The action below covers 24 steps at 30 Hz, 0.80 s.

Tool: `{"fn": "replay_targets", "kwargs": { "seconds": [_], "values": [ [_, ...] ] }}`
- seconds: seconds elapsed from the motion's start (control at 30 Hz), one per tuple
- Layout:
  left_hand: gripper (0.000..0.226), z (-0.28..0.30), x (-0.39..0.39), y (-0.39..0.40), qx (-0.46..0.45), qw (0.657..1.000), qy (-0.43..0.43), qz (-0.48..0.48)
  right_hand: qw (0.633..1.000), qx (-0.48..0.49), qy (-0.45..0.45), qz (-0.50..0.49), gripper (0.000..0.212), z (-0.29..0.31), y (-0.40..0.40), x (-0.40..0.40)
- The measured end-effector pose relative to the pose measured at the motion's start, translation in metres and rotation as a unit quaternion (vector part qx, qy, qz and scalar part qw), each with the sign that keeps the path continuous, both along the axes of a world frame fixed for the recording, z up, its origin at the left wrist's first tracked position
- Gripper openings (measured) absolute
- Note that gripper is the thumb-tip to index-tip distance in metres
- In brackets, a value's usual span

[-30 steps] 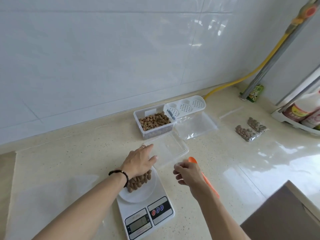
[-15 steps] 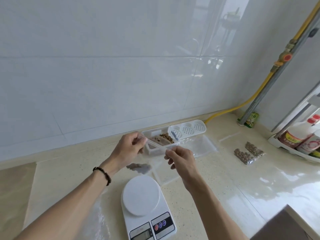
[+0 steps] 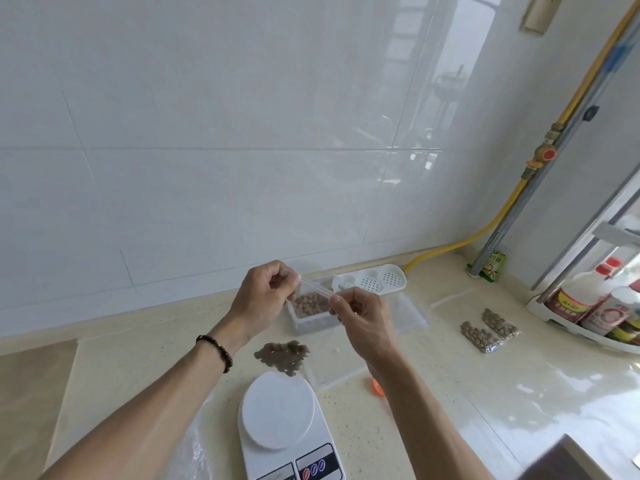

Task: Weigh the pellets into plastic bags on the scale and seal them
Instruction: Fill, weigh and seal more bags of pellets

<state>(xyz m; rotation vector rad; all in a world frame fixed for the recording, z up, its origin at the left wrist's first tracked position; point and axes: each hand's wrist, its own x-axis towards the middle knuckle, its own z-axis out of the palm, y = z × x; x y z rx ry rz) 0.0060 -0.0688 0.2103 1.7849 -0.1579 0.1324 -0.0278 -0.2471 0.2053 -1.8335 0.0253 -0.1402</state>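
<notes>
Head view, bag between both grips, pellets below

Bright, even daylight fills the scene, coming from the right, where a window is mirrored in the glossy white wall tiles as pale streaks and reflections. The polished desk shows strong white glare patches at the near right. Shadows are soft and faint, lying under the forearms. The wide-angle lens bends the tile seams and the yellow pipe toward the edges. Fine detail is slightly soft overall, with the pellets in the bag smeared.
</notes>
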Motion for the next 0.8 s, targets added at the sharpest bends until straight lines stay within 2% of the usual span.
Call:
{"fn": "replay_targets", "kwargs": {
  "seconds": [0.1, 0.27, 0.37, 0.47, 0.53, 0.6, 0.7, 0.8],
  "values": [
    [0.018, 0.004, 0.001, -0.003, -0.018, 0.999, 0.007, -0.039, 1.000, -0.005, -0.004, -0.025, 0.019, 0.003, -0.009, -0.002],
    [0.019, 0.010, 0.001, -0.012, 0.008, 0.997, -0.029, -0.075, 1.000, 0.024, -0.002, 0.020, 0.004, 0.016, -0.012, -0.008],
    [0.019, 0.016, -0.002, -0.024, 0.012, 0.993, -0.040, -0.113, 0.999, -0.031, -0.028, 0.012, 0.007, 0.026, -0.011, -0.004],
    [0.015, 0.019, -0.002, -0.028, -0.014, 0.991, -0.025, -0.132, 0.993, -0.119, -0.013, -0.022, 0.014, 0.032, -0.013, 0.002],
    [0.014, 0.019, -0.002, -0.029, -0.023, 0.991, -0.019, -0.134, 0.990, -0.136, -0.014, -0.030, 0.016, 0.035, -0.014, 0.003],
    [0.015, 0.018, -0.001, -0.029, -0.027, 0.991, -0.020, -0.128, 0.995, -0.098, -0.023, -0.022, 0.015, 0.036, -0.015, 0.003],
    [0.015, 0.018, 0.004, -0.026, -0.042, 0.994, -0.019, -0.096, 1.000, 0.016, -0.003, 0.004, 0.016, 0.033, -0.021, 0.000],
    [0.014, 0.018, 0.008, -0.018, -0.045, 0.994, 0.005, -0.104, 1.000, 0.018, 0.008, 0.004, 0.019, 0.027, -0.029, 0.002]
  ]
}}
